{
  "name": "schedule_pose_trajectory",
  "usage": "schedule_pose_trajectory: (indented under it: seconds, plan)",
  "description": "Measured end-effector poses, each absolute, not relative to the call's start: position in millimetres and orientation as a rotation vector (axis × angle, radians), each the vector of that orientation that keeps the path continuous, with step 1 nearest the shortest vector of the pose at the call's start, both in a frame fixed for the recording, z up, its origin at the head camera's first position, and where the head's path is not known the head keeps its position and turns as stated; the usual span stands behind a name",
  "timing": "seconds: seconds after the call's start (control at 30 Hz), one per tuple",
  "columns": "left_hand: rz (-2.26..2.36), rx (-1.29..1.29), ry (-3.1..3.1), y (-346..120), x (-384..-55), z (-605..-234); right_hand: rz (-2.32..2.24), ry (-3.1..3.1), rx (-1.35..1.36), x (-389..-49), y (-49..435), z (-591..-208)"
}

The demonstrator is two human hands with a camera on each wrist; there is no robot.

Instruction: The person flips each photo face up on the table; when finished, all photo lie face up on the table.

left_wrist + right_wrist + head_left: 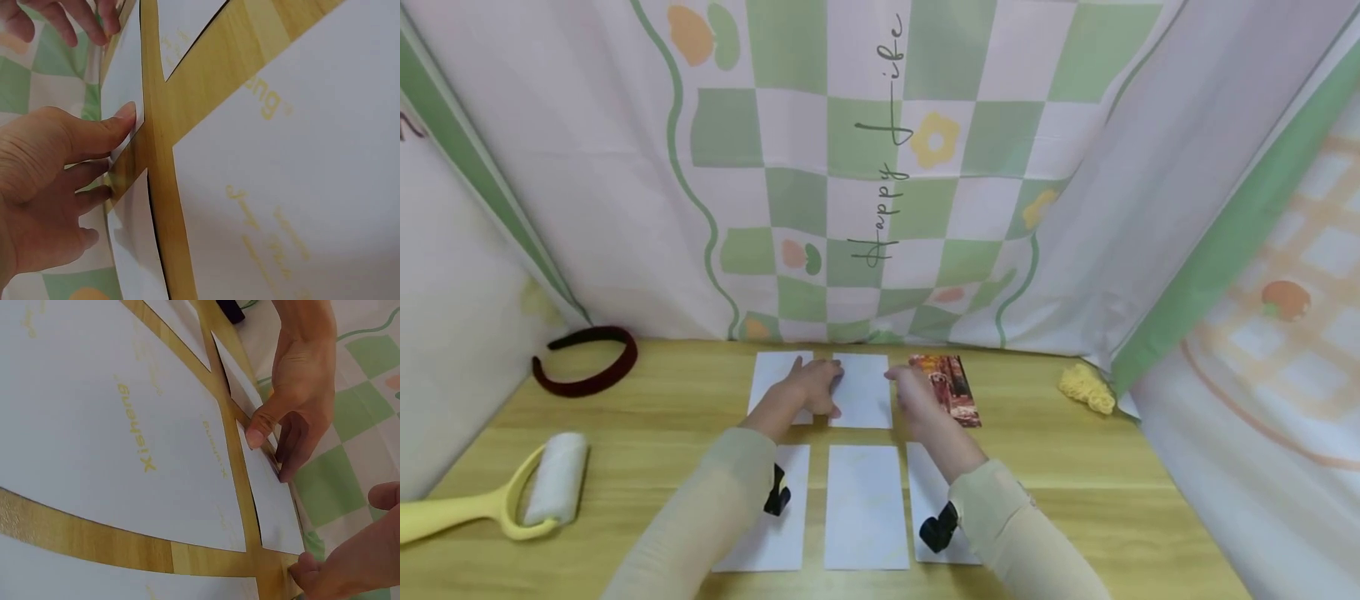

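Observation:
Six cards lie in two rows of three. My left hand [808,385] reaches over the left back card [765,377] to the middle back card [863,392], which is white side up. In the left wrist view its thumb [125,119] rests on that card's near side. Its other fingers spread toward the back edge. My right hand [916,392] covers part of the picture card [958,392], which shows a reddish scene. Its fingertips [300,567] are right by the middle card's right end, with the thumb raised.
Three white cards with faint yellow print, one of them the middle front card [867,508], lie nearer. A dark red headband [587,386] and a yellow-handled lint roller [497,502] lie left. A yellow yarn bundle [1086,388] sits right. A checked curtain [880,208] hangs behind.

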State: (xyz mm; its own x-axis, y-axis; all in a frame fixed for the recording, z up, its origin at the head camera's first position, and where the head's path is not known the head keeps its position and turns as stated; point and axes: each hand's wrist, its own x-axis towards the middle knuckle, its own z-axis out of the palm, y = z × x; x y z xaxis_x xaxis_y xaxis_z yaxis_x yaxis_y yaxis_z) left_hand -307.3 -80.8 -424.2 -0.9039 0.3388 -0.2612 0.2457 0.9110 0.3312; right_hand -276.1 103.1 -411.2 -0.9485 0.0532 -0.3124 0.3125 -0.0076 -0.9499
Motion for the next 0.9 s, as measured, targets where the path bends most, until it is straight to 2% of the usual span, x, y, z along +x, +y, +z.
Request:
schedule_pose_trajectory:
  seconds: [0.9]
  plan:
    - [0.417, 0.441, 2.763, -81.3, -305.5, -421.8, -2.064, 1.853, 0.447, -284.9, 105.2, -409.0]
